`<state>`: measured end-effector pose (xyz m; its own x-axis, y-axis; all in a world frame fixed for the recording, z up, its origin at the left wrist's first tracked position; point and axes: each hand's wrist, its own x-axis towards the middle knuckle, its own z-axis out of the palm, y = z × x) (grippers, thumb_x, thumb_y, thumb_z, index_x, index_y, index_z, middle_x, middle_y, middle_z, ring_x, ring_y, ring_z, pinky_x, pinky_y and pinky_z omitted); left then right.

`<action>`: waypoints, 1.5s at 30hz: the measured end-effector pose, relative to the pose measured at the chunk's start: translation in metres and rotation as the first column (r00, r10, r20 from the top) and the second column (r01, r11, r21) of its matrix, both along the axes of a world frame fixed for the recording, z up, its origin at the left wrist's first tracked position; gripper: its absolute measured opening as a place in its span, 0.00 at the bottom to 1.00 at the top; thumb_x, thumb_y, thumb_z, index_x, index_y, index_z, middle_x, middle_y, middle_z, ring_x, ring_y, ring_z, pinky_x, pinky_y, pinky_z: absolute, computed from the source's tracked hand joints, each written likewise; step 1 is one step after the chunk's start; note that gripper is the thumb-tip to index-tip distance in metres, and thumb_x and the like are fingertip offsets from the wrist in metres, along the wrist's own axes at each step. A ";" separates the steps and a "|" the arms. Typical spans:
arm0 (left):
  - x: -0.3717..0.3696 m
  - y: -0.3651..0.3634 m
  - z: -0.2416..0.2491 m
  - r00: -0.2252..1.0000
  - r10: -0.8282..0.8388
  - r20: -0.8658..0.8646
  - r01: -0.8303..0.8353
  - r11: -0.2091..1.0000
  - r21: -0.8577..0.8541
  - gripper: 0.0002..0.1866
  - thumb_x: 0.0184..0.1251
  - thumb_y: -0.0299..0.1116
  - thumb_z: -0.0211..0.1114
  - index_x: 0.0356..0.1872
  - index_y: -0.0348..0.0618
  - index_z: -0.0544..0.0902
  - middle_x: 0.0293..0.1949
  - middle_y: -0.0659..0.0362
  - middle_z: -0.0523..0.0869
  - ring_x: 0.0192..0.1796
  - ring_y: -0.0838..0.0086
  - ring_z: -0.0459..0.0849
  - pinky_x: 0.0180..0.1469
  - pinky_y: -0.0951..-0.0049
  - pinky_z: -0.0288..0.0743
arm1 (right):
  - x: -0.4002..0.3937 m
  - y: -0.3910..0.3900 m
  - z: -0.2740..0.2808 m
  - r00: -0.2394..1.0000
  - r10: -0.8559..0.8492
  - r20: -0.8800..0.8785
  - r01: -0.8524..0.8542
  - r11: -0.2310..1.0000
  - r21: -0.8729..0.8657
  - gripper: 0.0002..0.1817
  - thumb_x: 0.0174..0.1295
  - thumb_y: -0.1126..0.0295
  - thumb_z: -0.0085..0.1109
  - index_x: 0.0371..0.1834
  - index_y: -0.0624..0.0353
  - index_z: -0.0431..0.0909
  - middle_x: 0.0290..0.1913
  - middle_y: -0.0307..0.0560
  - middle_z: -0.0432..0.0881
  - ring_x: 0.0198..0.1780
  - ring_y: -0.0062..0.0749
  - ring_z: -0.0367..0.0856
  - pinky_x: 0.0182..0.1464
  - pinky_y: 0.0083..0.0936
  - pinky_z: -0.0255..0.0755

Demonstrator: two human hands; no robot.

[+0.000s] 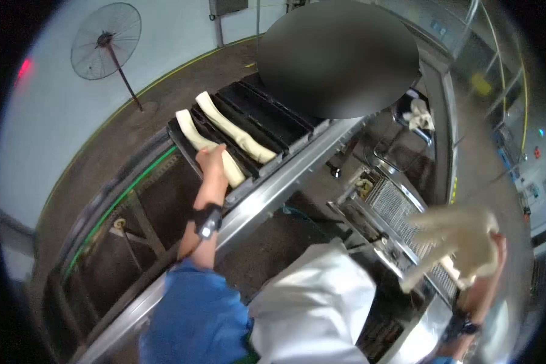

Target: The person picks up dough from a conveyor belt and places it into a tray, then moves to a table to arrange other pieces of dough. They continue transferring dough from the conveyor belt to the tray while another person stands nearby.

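My left hand (pixel 211 159) is closed around the middle of a long pale, slightly curved piece (pixel 232 170), which lies in the end black tray of the conveyor. A second long pale piece (pixel 227 128) rests in the neighbouring tray, just beyond it. At the right, my right hand (pixel 497 242) grips a bundle of limp, cream-coloured pieces (pixel 461 233), blurred by motion and held up over a metal grating. The fingers of that hand are mostly hidden behind the bundle.
The conveyor's metal rail (pixel 267 205) runs diagonally before me. A metal grating (pixel 394 203) stands to the right. Whitish pieces (pixel 420 115) lie on a stand farther back. A large fan (pixel 105 40) stands by the wall. A dark blurred oval hides the far conveyor end.
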<state>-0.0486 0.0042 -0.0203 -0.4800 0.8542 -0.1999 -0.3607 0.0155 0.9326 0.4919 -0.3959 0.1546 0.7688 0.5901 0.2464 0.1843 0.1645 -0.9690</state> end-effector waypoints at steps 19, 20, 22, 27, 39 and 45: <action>0.056 0.064 0.019 0.934 -0.207 -0.292 0.192 0.978 -0.077 0.48 0.58 0.38 0.68 0.74 0.37 0.49 0.71 0.42 0.58 0.73 0.54 0.58 0.71 0.54 0.54 | 0.071 0.291 -0.139 0.458 0.546 0.702 0.068 0.765 -0.640 0.33 0.47 0.67 0.72 0.59 0.59 0.73 0.57 0.57 0.77 0.63 0.55 0.70 0.67 0.39 0.62; 0.051 0.074 0.015 0.923 -0.202 -0.328 0.152 0.973 -0.172 0.48 0.58 0.38 0.68 0.74 0.38 0.50 0.71 0.42 0.59 0.72 0.55 0.58 0.70 0.54 0.55 | 0.093 0.279 -0.154 0.525 0.586 0.617 0.159 0.644 -0.748 0.34 0.46 0.66 0.72 0.60 0.59 0.72 0.57 0.58 0.76 0.63 0.57 0.68 0.68 0.44 0.60; 0.033 0.105 -0.026 0.928 -0.179 -0.328 0.113 0.971 -0.209 0.46 0.58 0.38 0.68 0.73 0.38 0.52 0.69 0.44 0.61 0.70 0.57 0.62 0.66 0.57 0.61 | 0.147 0.250 -0.200 0.563 0.551 0.616 0.349 0.517 -0.781 0.34 0.43 0.61 0.73 0.57 0.58 0.73 0.54 0.60 0.79 0.60 0.55 0.74 0.62 0.42 0.68; 0.046 0.067 0.025 0.930 -0.113 -0.350 0.083 0.992 -0.099 0.36 0.53 0.40 0.71 0.61 0.33 0.70 0.59 0.44 0.73 0.62 0.56 0.70 0.62 0.62 0.67 | 0.157 0.223 -0.201 0.564 0.573 0.595 0.550 0.277 -0.788 0.39 0.44 0.64 0.70 0.64 0.55 0.69 0.65 0.53 0.71 0.67 0.49 0.66 0.63 0.48 0.66; 0.221 0.089 0.092 0.897 -0.406 -0.173 0.423 0.903 0.077 0.27 0.61 0.31 0.65 0.62 0.43 0.72 0.57 0.57 0.75 0.58 0.71 0.72 0.59 0.70 0.63 | 0.222 0.236 -0.171 0.823 0.309 0.477 0.243 0.568 -0.787 0.27 0.49 0.70 0.68 0.55 0.64 0.75 0.57 0.54 0.76 0.54 0.43 0.78 0.56 0.38 0.74; 0.293 0.153 0.091 0.937 -0.272 -0.219 0.283 0.959 0.023 0.38 0.56 0.35 0.68 0.67 0.31 0.64 0.58 0.47 0.75 0.61 0.63 0.73 0.61 0.68 0.67 | 0.282 0.020 -0.176 0.940 -0.287 0.186 0.286 0.958 0.030 0.26 0.60 0.65 0.64 0.57 0.69 0.72 0.55 0.54 0.77 0.54 0.37 0.78 0.60 0.33 0.71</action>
